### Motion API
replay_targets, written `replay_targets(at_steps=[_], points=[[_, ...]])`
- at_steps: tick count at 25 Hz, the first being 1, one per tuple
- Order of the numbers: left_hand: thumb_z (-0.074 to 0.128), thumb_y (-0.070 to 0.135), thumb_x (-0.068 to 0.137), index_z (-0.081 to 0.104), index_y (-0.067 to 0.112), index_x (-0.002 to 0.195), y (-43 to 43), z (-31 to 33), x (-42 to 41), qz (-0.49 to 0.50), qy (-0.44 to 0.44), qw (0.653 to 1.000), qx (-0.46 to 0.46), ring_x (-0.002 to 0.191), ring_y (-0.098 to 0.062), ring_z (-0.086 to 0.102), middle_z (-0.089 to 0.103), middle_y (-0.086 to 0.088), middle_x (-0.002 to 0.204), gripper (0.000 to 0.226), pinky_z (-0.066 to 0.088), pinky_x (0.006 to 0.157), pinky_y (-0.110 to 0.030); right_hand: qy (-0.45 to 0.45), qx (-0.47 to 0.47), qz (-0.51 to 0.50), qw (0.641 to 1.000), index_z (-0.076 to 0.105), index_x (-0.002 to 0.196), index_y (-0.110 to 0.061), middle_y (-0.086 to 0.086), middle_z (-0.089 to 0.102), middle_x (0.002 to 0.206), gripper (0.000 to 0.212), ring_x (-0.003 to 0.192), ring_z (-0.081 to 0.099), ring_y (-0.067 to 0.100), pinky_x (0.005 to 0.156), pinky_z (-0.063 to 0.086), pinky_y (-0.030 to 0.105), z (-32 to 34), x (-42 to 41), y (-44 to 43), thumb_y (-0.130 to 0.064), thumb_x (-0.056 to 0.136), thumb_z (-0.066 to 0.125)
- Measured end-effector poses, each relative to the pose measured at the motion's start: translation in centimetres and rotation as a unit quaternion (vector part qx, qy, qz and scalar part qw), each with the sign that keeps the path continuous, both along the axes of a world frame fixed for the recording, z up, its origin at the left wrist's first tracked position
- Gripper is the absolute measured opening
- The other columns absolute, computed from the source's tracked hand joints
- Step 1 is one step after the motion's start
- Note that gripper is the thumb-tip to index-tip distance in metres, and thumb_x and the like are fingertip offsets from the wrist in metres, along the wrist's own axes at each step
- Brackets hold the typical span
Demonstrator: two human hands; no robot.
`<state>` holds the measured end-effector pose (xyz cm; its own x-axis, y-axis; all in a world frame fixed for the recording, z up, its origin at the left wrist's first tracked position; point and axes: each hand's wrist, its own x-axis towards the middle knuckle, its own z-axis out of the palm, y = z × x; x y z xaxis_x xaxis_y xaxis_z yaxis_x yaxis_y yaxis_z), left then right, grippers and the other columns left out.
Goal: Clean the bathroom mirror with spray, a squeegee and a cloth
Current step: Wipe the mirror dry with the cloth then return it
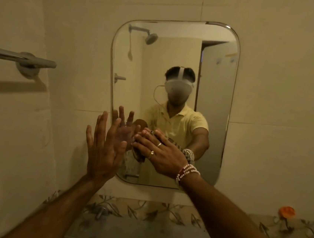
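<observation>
A rounded rectangular mirror [215, 70] hangs on the pale tiled wall straight ahead. My right hand [160, 154], with two rings and beaded bracelets at the wrist, presses a dark cloth [138, 155] flat against the lower left of the glass. The cloth shows only at the edges of my palm and fingers. My left hand [102, 150] is open with fingers spread, palm toward the mirror's left edge, partly over the wall. Whether it touches the surface is unclear. No spray bottle or squeegee is in view.
A metal towel bar [23, 59] sticks out from the wall at the left. Below the mirror runs a leaf-patterned tile band with a tap [102, 211] over a sink. An orange object [287, 212] sits at the lower right. The mirror reflects a shower head and a door.
</observation>
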<state>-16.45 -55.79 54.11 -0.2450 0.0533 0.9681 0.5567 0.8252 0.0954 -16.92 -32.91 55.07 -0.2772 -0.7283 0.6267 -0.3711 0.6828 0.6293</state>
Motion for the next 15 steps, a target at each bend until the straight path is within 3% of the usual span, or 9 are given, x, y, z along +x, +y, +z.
replay_targets(at_steps=[3,6,10,15], points=[[0.020,0.057,0.108,0.027,0.021,0.163,2.3,0.4,0.2,-0.031,0.004,0.999,-0.009,0.162,-0.027,0.009,0.004,-0.005,0.176,0.066,0.003,0.127,-0.063,0.023,-0.133,-0.005,0.991,0.033,0.154,-0.019,0.007,0.033,0.162,0.066,0.154,0.019,0.027,0.126,0.012,0.050,2.2,0.9,3.9,-0.010,0.092,0.055],[0.020,0.058,0.108,0.032,0.016,0.161,4.0,1.0,0.6,-0.058,0.004,0.998,-0.008,0.162,-0.028,0.010,0.010,-0.011,0.175,0.069,0.001,0.128,-0.061,0.047,-0.236,-0.019,0.970,0.036,0.152,-0.019,0.008,0.036,0.161,0.065,0.153,0.023,0.028,0.124,0.019,0.052,3.5,1.9,6.8,-0.009,0.093,0.062],[0.025,0.054,0.106,0.025,0.022,0.163,5.9,1.7,0.8,-0.073,0.009,0.997,-0.013,0.163,-0.020,0.002,0.010,-0.014,0.174,0.066,-0.004,0.129,-0.053,0.036,-0.227,-0.018,0.973,0.033,0.151,-0.019,0.009,0.036,0.160,0.068,0.153,0.024,0.030,0.124,0.022,0.052,3.5,2.9,6.8,-0.001,0.092,0.062],[0.030,0.051,0.106,0.016,0.032,0.166,10.1,1.5,0.7,-0.135,0.024,0.991,-0.011,0.163,-0.025,0.006,0.009,-0.010,0.175,0.065,-0.002,0.130,-0.053,0.053,-0.243,-0.044,0.968,0.037,0.150,-0.015,0.011,0.036,0.160,0.071,0.152,0.024,0.030,0.126,0.019,0.046,3.3,5.8,10.1,0.003,0.087,0.066]])
